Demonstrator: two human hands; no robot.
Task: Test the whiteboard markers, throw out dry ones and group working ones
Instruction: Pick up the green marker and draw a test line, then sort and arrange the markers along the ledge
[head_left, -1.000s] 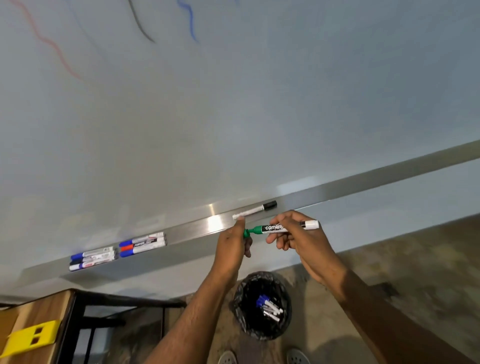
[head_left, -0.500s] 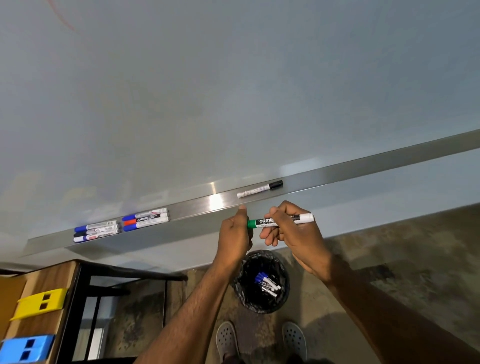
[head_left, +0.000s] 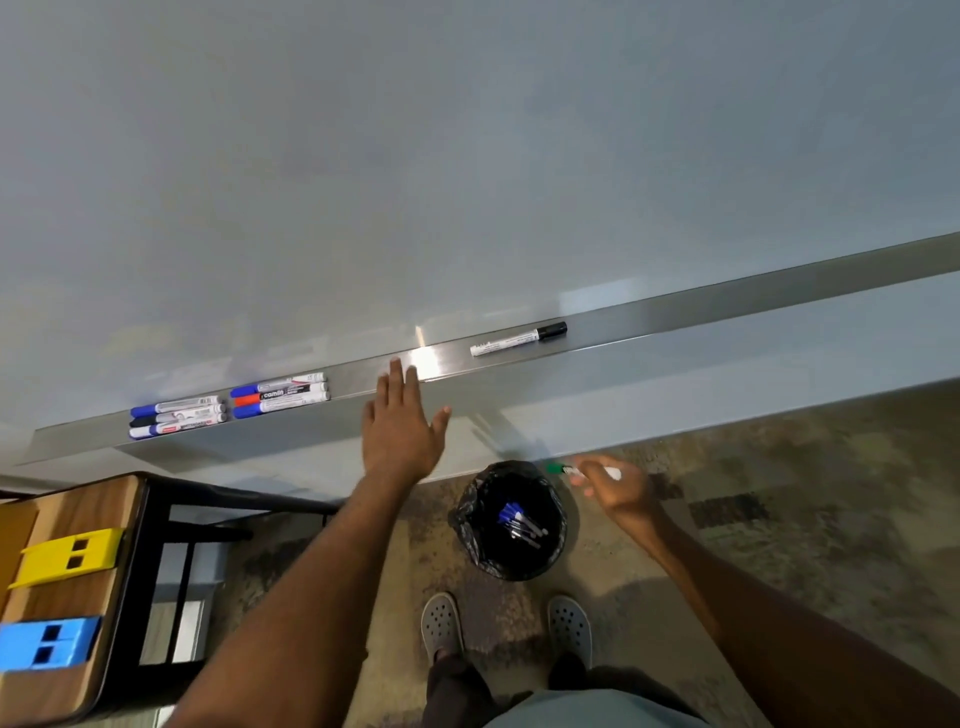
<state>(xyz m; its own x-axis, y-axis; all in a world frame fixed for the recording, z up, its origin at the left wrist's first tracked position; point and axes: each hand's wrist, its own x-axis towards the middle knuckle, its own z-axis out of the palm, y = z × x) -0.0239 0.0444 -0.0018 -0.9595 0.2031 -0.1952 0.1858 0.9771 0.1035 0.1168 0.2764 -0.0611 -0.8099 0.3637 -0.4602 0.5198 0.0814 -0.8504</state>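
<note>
My right hand (head_left: 618, 488) holds a green-capped marker (head_left: 558, 468) low, just beyond the right rim of the black bin (head_left: 467, 525). The picture is blurred there. Several blue-capped markers (head_left: 519, 522) lie inside the bin. My left hand (head_left: 400, 426) is spread flat, fingers straight, in front of the metal tray (head_left: 675, 309) under the whiteboard (head_left: 467, 156). On the tray lie a black-capped marker (head_left: 518, 339) alone, a group of three markers (head_left: 280, 396) and another group of three (head_left: 177, 417) further left.
A wooden table (head_left: 67, 597) at the left carries a yellow block (head_left: 67, 556) and a blue block (head_left: 47, 644). My two grey shoes (head_left: 441, 623) stand on the mottled floor just behind the bin.
My right hand has dropped with the capped green marker from tray height down to the bin's rim. My left hand let go of the cap end and spread out. The view tilted downward.
</note>
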